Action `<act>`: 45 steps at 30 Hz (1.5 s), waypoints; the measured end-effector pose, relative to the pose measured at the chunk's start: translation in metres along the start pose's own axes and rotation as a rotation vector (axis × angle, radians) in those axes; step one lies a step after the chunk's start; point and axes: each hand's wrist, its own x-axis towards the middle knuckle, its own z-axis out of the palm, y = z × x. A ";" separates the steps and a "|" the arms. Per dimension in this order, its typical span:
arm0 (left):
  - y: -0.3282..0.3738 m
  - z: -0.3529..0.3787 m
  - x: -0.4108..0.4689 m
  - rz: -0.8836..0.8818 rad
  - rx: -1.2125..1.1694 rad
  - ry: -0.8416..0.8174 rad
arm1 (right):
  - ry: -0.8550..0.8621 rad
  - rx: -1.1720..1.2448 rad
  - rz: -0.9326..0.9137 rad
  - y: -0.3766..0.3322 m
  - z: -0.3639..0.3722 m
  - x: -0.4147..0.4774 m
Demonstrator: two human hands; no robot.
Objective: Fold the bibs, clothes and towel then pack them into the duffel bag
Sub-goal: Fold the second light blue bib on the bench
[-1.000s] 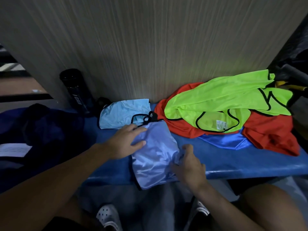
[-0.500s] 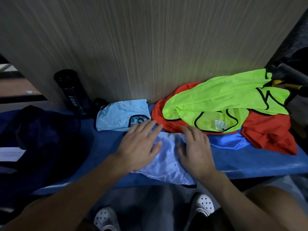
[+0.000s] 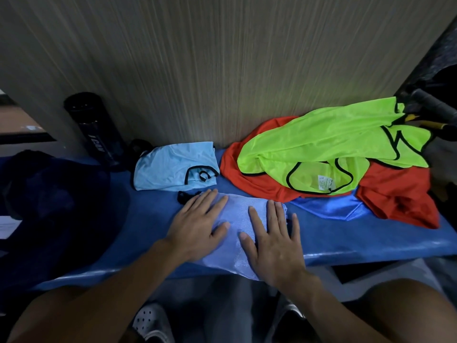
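Evidently the left hand (image 3: 197, 226) and right hand (image 3: 274, 243), flat and gripping nothing, press the pale bib (image 3: 237, 209) onto the counter (image 3: 346, 238) to crease its fold.

A pale lilac mesh bib (image 3: 237, 214) lies folded flat at the blue table's (image 3: 358, 241) front edge, a folded light-blue, black-trimmed bib (image 3: 170, 169) just behind it, a crumpled neon-green bib (image 3: 321, 139) atop a red garment (image 3: 395, 191) and shiny blue cloth (image 3: 329, 206) to the right, and a dark navy duffel bag (image 3: 57, 206) at left.
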 end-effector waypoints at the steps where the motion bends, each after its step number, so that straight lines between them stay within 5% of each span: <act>1: 0.000 0.001 0.000 -0.006 0.002 -0.006 | 0.005 0.007 0.007 0.000 0.000 0.000; 14: -0.020 -0.025 -0.027 -0.105 -0.088 0.150 | 0.129 0.230 0.122 0.011 -0.004 0.007; 19: -0.028 -0.023 -0.035 -0.082 -0.160 0.006 | 0.094 0.482 0.171 0.007 -0.015 0.011; 31: -0.020 -0.041 -0.041 -0.141 -0.698 0.007 | 0.154 0.716 -0.135 0.009 -0.020 0.008; 37: -0.019 -0.050 -0.044 -0.094 -0.751 -0.025 | 0.177 0.727 -0.168 0.011 -0.021 0.012; 45: -0.026 -0.062 -0.029 -0.126 -0.872 0.141 | 0.247 0.818 -0.152 -0.004 -0.028 0.039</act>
